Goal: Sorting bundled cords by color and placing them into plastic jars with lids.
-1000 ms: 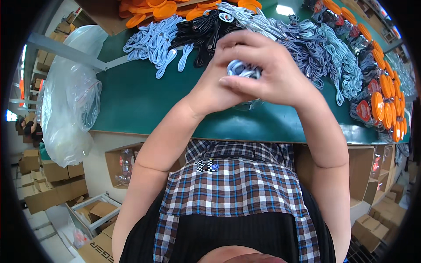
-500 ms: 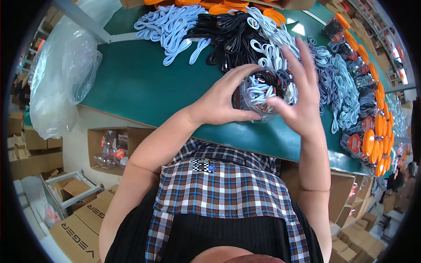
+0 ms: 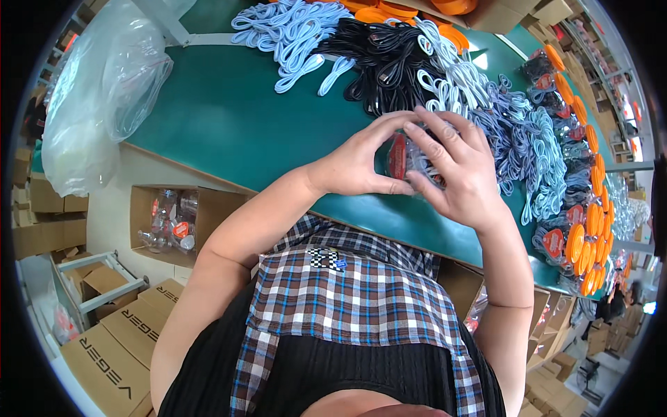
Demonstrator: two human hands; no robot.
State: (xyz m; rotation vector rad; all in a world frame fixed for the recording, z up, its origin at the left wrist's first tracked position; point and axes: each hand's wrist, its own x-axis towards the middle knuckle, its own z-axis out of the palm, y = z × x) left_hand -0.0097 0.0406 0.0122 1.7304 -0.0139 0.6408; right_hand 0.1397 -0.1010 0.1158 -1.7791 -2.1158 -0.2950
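A clear plastic jar (image 3: 398, 157) with a red label stands near the front edge of the green table, tilted a little. My left hand (image 3: 356, 161) wraps round its left side, thumb at the near side and fingers at the far side. Over its mouth lies my right hand (image 3: 464, 170), bent fingers on the far rim and thumb on the near one. Cables show only in part between the right fingers; the rest of the jar's mouth is hidden. Just beyond the hands lie bundles of black cables (image 3: 382, 59) and white cables (image 3: 455, 80).
Light-blue cables (image 3: 288, 35) lie at the far left of the pile, grey-blue ones (image 3: 542, 149) at the right. Filled jars with orange lids (image 3: 575, 240) line the right edge. A plastic bag (image 3: 104, 104) hangs at the left; below the table sits a carton of jars (image 3: 167, 222).
My right hand has come down from above the jar onto its mouth, covering the cables inside. The jar has tipped, showing its red label. The whole view has shifted slightly.
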